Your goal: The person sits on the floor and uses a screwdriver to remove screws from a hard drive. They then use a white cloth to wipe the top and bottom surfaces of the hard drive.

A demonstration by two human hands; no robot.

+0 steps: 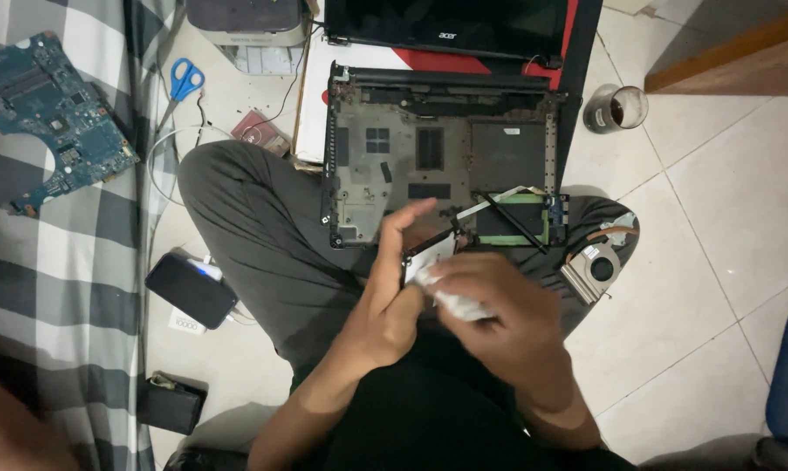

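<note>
Teardown's pretty far along: the laptop base shell is gutted on the lap, the motherboard sits out far left on the checked blanket, and the fan with heatsink lies to the right. Left hand clamps a small flat drive-like part, right hand pinches a white wipe against it. Reassembly isn't started.

floor: pale tiles | left: checked bedding | light: dim
</note>
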